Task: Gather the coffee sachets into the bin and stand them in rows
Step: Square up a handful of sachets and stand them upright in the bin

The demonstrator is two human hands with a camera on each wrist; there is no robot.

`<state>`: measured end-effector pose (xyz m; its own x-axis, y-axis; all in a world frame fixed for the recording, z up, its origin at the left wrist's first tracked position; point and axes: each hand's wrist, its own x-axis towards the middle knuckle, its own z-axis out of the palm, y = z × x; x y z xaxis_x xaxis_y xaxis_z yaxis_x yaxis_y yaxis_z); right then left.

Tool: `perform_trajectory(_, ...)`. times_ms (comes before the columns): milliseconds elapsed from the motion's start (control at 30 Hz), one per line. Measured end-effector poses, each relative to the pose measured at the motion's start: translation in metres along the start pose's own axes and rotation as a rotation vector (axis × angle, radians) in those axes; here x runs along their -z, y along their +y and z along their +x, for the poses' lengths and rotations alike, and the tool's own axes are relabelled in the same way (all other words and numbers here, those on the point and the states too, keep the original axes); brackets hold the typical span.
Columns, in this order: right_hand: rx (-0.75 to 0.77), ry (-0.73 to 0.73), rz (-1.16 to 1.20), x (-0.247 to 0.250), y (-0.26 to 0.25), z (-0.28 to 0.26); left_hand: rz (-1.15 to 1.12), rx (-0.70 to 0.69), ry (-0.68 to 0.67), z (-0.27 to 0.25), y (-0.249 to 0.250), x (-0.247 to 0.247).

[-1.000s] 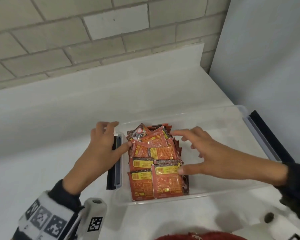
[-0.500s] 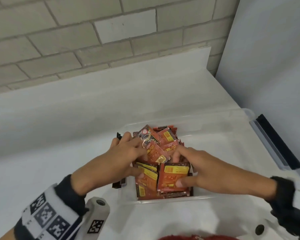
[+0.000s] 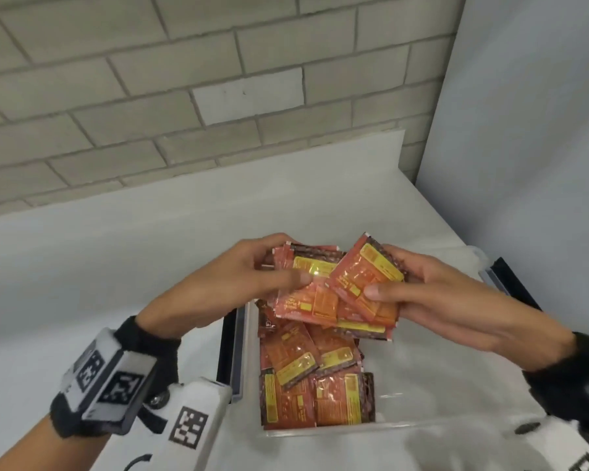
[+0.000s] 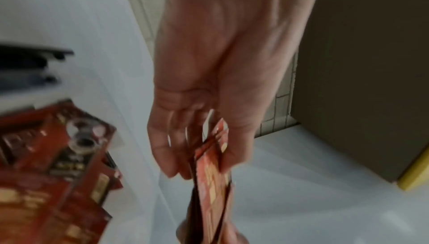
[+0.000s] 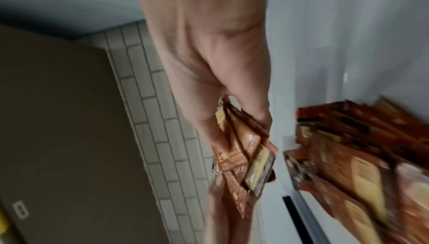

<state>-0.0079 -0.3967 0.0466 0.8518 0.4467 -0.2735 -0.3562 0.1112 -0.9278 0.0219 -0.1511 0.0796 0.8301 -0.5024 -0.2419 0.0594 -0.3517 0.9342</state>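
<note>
White counter [image 3: 150,266] is carrying the clear bin [image 3: 422,385]; above it my left hand [image 3: 238,283] and right hand [image 3: 432,294] are gripping coffee sachets [image 3: 337,294].

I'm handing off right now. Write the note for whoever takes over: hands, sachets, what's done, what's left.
Left hand: grips one bunch of sachets above the bin.
Right hand: grips a second bunch, overlapping the first.
In the bin: the other sachets lie in a loose pile at its left end, none on the table in view.
Done: gathering, as far as visible.
Left: square up both bunches, stand them in rows, then the pile.
</note>
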Motion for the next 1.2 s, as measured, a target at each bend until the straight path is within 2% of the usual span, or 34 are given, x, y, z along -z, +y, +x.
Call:
perform_trajectory(167,0.157,0.256,0.201,0.021,-0.025,0.026,-0.408,0.007,0.119,0.043,0.009,-0.020)
perform_trajectory(233,0.186,0.327,0.238,0.029,-0.028,0.037,-0.548,0.025,0.127,0.061,0.013,-0.030)
perform_trajectory(367,0.190,0.410,0.271,0.041,-0.024,0.052,-0.723,0.073,0.028,0.088,0.011,-0.048)
perform_trajectory(500,0.213,0.445,0.317,0.048,-0.016,0.060,-0.898,0.041,-0.137,0.103,0.002,-0.059)
perform_trajectory(600,0.248,0.466,0.295,0.050,-0.014,0.062,-1.007,0.026,-0.163,0.109,-0.006,-0.062)
perform_trajectory(767,0.304,0.482,0.237,0.051,-0.011,0.062,-0.993,-0.032,-0.173,0.112,-0.011,-0.065)
perform_trajectory(967,0.287,0.432,0.165,0.049,-0.009,0.064,-0.962,-0.027,-0.099,0.113,-0.017,-0.063)
perform_trajectory(1200,0.334,0.373,0.325,0.045,-0.007,0.067,-0.973,-0.043,-0.093,0.117,-0.021,-0.069)
